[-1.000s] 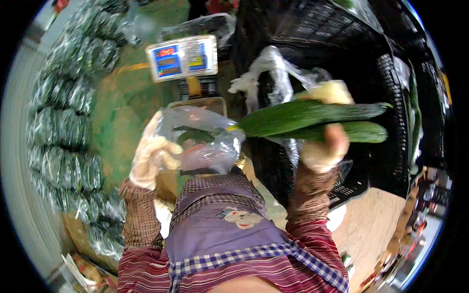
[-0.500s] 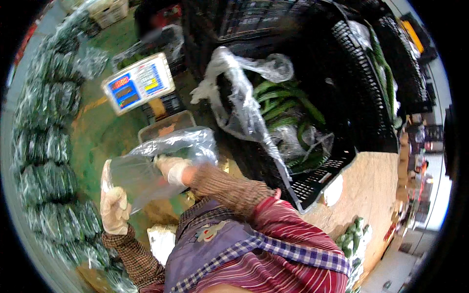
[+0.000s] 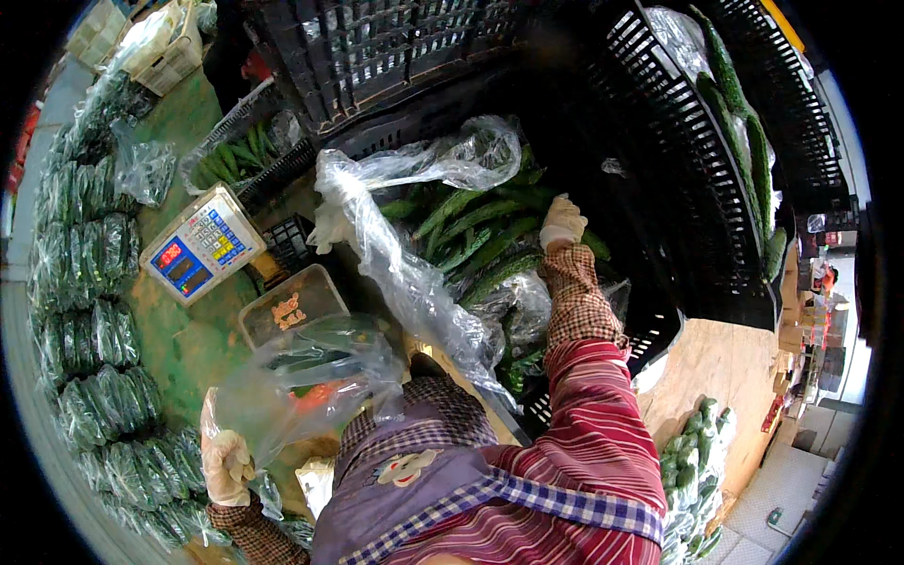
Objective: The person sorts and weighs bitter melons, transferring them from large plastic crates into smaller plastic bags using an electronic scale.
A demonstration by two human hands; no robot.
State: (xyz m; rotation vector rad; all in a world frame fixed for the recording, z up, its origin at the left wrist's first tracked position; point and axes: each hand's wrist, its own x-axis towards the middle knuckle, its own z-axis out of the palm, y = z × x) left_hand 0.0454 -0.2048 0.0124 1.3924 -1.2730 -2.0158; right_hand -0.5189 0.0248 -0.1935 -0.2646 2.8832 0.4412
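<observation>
My left hand point(image 3: 226, 468), in a pale glove, grips the edge of a clear plastic bag point(image 3: 282, 395), which spreads out to the right in front of me. Dark green and orange shapes show through the film; whether they lie inside or behind it I cannot tell. My right hand point(image 3: 563, 222), gloved too, reaches into a large black crate point(image 3: 541, 411). Its fingers are curled at the end of a cucumber, partly hidden, among several long green cucumbers point(image 3: 480, 226). A crumpled clear liner point(image 3: 377, 226) hangs over the crate's near left side.
A weighing scale's display point(image 3: 202, 245) and its pan point(image 3: 294, 306) stand left of the crate. Bagged cucumbers point(image 3: 104, 330) line the far left. Another black crate point(image 3: 687, 141) with cucumbers rises at the right. More green vegetables point(image 3: 692, 461) lie on a wooden board point(image 3: 725, 377).
My right hand has left the plastic bag and moved right into the crate among the cucumbers. My left hand still grips the bag, slightly lower in the picture. The view has shifted.
</observation>
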